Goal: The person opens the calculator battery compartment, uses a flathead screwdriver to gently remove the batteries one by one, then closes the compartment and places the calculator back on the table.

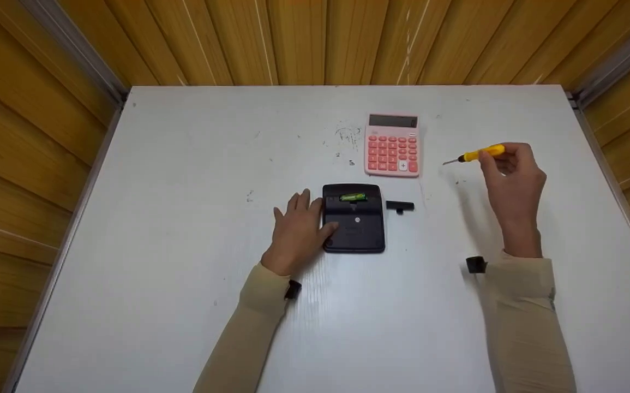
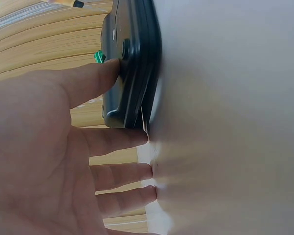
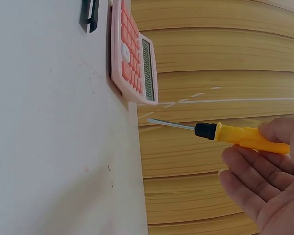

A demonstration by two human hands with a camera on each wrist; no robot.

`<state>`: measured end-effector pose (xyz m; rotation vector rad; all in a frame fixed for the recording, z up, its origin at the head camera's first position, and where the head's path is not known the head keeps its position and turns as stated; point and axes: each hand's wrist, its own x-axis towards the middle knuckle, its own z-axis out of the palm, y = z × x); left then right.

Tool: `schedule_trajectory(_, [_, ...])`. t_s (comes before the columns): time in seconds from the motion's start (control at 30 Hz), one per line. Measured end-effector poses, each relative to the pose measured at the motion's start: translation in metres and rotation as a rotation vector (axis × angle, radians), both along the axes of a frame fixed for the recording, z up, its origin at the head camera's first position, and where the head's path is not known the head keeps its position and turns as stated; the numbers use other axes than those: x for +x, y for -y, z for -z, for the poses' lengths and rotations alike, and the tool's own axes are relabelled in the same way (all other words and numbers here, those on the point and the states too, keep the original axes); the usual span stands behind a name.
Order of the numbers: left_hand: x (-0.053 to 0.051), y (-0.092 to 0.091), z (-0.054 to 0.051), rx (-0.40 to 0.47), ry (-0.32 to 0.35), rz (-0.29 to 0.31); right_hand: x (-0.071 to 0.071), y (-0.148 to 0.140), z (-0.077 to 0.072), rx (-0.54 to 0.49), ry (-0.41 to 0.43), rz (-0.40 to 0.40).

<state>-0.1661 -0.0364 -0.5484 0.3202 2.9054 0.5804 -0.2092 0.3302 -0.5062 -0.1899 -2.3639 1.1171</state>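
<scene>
Device [image 1: 354,237], black, lies back up on the worktop [image 1: 184,218]; left hand [image 1: 295,232] rests with fingers straight and spread, thumb on its back. Pink calculator [image 1: 392,146] lies beyond, face up. Right hand [image 1: 516,185] pinches a screwdriver [image 1: 484,153] above the worktop. Cover [image 1: 400,206] lies just right of the device. Device recess [image 1: 353,203] holds a green battery [image 1: 353,197]; seating cannot be confirmed.

Pink calculator [image 1: 375,129]: "+" on white key [image 1: 403,165]; at right end of display [image 1: 393,120] in head view, digit seemingly 0. Other key marks too small to read surely. Faint print on black device [image 1: 354,240] illegible.
</scene>
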Motion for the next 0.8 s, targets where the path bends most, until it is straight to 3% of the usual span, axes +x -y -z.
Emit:
schedule_trajectory(0.33, [-0.002, 0.0, 0.001, -0.002, -0.005, -0.004, -0.004, -0.01, 0.003, -0.059, 0.084, 0.095])
schedule_trajectory(0.8, [-0.001, 0.0, 0.0, -0.01, 0.013, -0.003, -0.004, -0.016, 0.014, -0.026, 0.156, 0.098])
